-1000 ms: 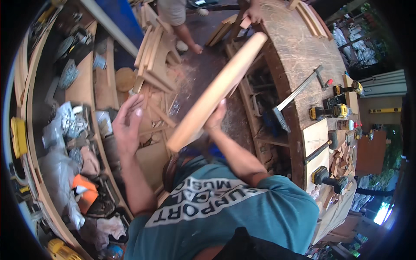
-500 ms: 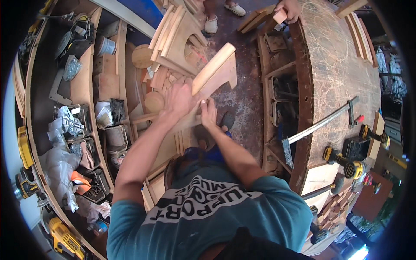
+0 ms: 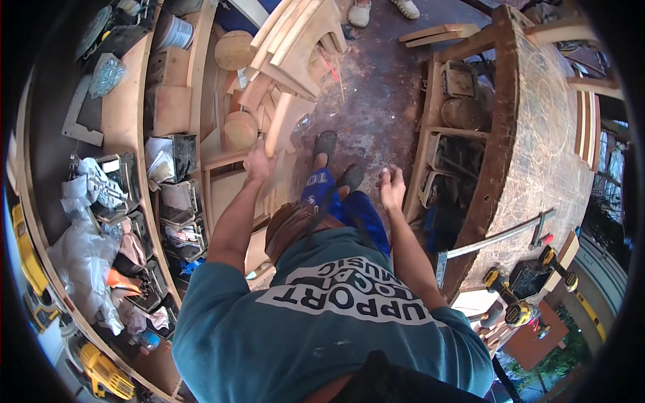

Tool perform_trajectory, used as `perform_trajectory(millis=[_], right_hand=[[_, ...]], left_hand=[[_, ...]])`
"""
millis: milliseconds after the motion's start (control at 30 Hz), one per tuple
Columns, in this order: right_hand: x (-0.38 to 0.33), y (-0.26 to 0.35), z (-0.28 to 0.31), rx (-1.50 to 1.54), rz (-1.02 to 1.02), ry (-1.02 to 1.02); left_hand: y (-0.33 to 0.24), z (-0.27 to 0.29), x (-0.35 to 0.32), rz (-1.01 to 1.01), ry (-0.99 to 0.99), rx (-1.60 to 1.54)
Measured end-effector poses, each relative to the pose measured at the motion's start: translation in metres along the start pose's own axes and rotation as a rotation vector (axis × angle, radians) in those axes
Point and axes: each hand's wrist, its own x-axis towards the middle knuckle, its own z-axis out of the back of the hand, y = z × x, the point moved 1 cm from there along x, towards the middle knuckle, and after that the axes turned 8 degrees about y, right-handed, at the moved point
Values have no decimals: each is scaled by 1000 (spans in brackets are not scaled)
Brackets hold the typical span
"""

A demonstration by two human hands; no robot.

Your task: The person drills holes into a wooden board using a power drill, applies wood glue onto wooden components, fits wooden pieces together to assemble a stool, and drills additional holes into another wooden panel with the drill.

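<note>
My left hand (image 3: pixel 259 163) is closed on the near end of a pale curved wooden piece (image 3: pixel 285 117) with a rounded edge. That piece is low at the left, just on the near side of a stack of similar curved wooden pieces (image 3: pixel 295 40); whether it rests on anything is hard to see. Out to the right, over the floor, my right hand (image 3: pixel 392 189) has its fingers loosely bent and apart, with nothing in them. It is closest to the open shelves under the workbench.
Left of me, shelves (image 3: pixel 138 127) hold bins, plastic bags and a white tub (image 3: pixel 176 32). Round wooden discs (image 3: pixel 234 50) lie by the stack. At the right, the workbench (image 3: pixel 537 127) carries a bar clamp (image 3: pixel 497 240) and cordless drills (image 3: pixel 521 312). Another person's shoes (image 3: pixel 359 13) show at the far end.
The wooden piece has gone down and left, toward the stack, in my left hand. My right hand has let go and moved right. The other person's hand at the bench has left the view.
</note>
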Motion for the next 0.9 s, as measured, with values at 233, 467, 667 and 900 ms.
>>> perform_trajectory(millis=[233,467,667,900], right_hand=[[20,-12,-9,-519,-75,147],[130,132,-135,-345,148,251],[294,298,-277,-329,103,295],[342,264,-294,-175,74,291]], left_hand=[[73,-37,14,214,-192,-204],[112,-80,10,223,-214,-289],[116,-100,-2,193,-103,-332],[129,-87,0,146,-108,-405]])
